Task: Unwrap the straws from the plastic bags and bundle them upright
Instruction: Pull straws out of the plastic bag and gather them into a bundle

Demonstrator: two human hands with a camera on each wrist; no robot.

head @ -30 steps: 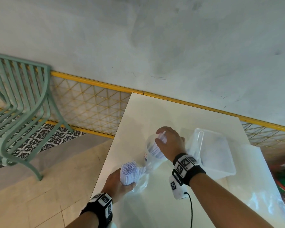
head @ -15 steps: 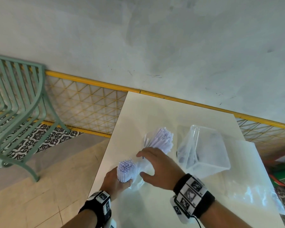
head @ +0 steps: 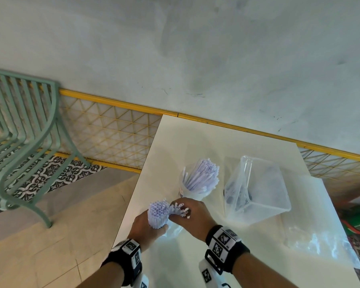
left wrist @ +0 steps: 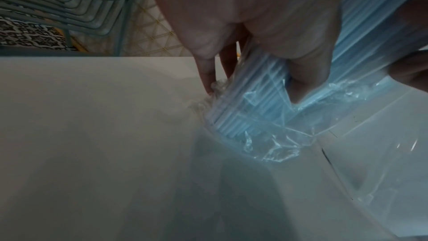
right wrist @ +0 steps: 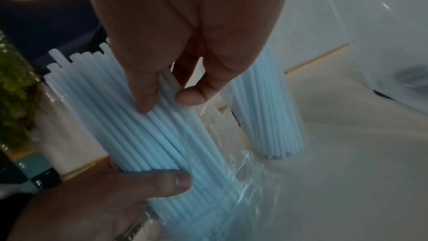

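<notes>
A bundle of pale straws [head: 158,213] stands upright near the table's left edge, its lower end still in a crumpled clear plastic bag [left wrist: 273,142]. My left hand [head: 146,227] grips this bundle [right wrist: 129,125] around its lower part. My right hand [head: 192,217] pinches a few straws [head: 180,209] at the bundle's right side, between thumb and fingers [right wrist: 148,96]. Behind them a clear cup [head: 192,194] holds more straws [head: 204,173] upright.
A clear plastic tub [head: 258,188] lined with a bag sits right of the cup. Loose clear plastic [head: 320,235] lies at the table's right. The white table [head: 195,138] butts against the wall. A green chair [head: 23,142] stands on the floor to the left.
My right hand left the cup of straws, came back toward me and took hold of a few straws at the bundle in my left hand. The left hand stayed put.
</notes>
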